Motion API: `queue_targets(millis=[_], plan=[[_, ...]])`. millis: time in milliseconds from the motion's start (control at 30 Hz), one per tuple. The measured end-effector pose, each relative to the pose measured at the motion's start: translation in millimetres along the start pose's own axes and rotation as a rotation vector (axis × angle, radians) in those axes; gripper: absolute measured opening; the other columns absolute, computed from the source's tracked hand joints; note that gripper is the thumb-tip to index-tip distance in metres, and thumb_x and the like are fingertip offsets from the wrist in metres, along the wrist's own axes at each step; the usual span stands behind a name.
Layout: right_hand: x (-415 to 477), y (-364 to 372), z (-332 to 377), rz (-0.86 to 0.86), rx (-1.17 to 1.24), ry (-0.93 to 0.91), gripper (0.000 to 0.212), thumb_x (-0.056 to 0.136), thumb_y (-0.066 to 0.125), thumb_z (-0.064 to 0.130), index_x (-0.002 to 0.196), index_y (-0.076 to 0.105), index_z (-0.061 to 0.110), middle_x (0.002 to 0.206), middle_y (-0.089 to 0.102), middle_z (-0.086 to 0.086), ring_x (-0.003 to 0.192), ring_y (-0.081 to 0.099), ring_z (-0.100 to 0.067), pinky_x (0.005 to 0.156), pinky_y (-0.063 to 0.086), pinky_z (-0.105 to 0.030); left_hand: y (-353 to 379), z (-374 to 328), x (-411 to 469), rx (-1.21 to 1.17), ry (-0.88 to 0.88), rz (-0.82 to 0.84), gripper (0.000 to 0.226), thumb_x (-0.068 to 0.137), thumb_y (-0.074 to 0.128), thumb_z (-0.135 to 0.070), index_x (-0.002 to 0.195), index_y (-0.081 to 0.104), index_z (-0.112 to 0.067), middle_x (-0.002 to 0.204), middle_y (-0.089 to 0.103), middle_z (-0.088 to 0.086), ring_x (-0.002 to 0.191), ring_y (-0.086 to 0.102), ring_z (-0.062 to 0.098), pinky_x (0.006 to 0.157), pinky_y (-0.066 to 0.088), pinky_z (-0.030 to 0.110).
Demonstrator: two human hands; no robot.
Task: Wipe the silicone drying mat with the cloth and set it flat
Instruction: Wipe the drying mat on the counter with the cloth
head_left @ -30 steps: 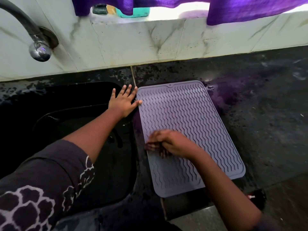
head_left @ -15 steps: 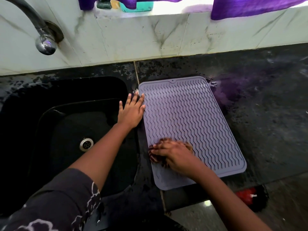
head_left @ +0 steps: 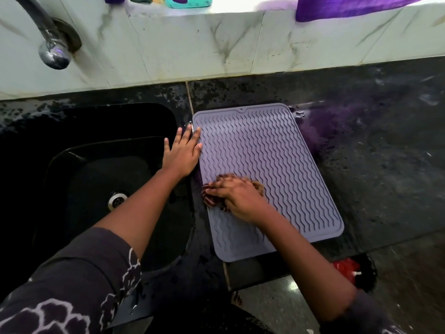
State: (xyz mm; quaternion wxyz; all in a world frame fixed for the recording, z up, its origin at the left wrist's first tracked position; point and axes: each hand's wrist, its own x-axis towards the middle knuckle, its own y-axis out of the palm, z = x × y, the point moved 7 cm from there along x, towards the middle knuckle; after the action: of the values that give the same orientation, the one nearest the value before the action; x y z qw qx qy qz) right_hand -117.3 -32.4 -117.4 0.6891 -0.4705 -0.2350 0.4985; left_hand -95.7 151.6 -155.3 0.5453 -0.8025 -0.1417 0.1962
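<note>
A grey-lilac silicone drying mat (head_left: 265, 150) with wavy ridges lies flat on the dark counter, just right of the sink. My right hand (head_left: 237, 197) presses a bunched brown striped cloth (head_left: 210, 198) onto the mat's left-middle part; most of the cloth is hidden under my fingers. My left hand (head_left: 183, 153) lies flat with straight fingers on the counter strip at the mat's left edge, its fingertips touching the mat's rim.
A black sink (head_left: 91, 179) with a steel drain (head_left: 117, 200) fills the left side, under a curved tap (head_left: 51, 48). The wet black counter (head_left: 380, 165) stretches right. A marble backsplash (head_left: 216, 44) rises behind. A red object (head_left: 346, 271) lies below the counter's front edge.
My right hand has slid the cloth a little down and then to the right along the mat's left side. My left hand shifted slightly nearer along the mat's edge.
</note>
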Motion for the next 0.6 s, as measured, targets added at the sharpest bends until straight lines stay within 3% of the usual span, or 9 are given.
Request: queue_targets(millis=[167,267,367,467,600], plan=[[-48.5,15.9,17.0,0.108,0.025,-0.029,0.047,0.089,0.037,0.012,0.131,0.048,0.031,0.143,0.042,0.007,0.136,0.026,-0.013,0.109,0.013,-0.042,-0.4,-1.3,-1.1,0.001,-0.005,0.001,0.051,0.100,0.015,-0.046,0.149,0.003,-0.036,0.159,-0.004,-0.006,0.146,-0.007,0.018,0.114,-0.006,0.051],[-52.6,8.6,20.1,0.186,0.093,-0.050,0.045,0.090,0.041,0.009,0.128,0.052,0.030,0.139,0.047,0.010,0.132,0.033,-0.009,0.110,0.020,-0.037,-1.2,-2.4,-1.8,0.010,-0.008,-0.007,0.051,0.100,0.016,-0.045,0.149,0.004,-0.035,0.159,-0.002,-0.006,0.146,-0.006,0.018,0.114,-0.005,0.051],[-34.2,-21.0,10.8,0.032,0.293,0.002,0.039,0.091,0.044,0.006,0.124,0.056,0.025,0.132,0.053,0.008,0.122,0.043,-0.006,0.103,0.030,-0.023,-4.9,-5.9,-7.4,0.009,0.005,-0.049,0.053,0.100,0.020,-0.043,0.150,0.008,-0.031,0.160,0.004,-0.003,0.146,-0.001,0.019,0.115,-0.002,0.050],[0.2,-41.7,-9.4,-0.146,0.195,0.061,0.040,0.092,0.042,0.007,0.126,0.053,0.024,0.133,0.053,0.003,0.122,0.044,-0.014,0.104,0.033,-0.031,-3.2,-10.7,-25.2,-0.006,0.059,-0.102,0.054,0.100,0.027,-0.041,0.150,0.012,-0.029,0.159,0.008,-0.002,0.146,0.002,0.019,0.115,-0.001,0.050],[23.9,-28.8,-25.4,-0.051,0.007,0.119,0.044,0.094,0.036,0.010,0.132,0.047,0.029,0.138,0.048,0.002,0.127,0.040,-0.018,0.106,0.032,-0.043,10.4,-8.4,-48.1,-0.062,0.031,-0.087,0.052,0.100,0.025,-0.041,0.149,0.014,-0.029,0.159,0.007,-0.004,0.146,0.000,0.019,0.114,-0.002,0.051]])
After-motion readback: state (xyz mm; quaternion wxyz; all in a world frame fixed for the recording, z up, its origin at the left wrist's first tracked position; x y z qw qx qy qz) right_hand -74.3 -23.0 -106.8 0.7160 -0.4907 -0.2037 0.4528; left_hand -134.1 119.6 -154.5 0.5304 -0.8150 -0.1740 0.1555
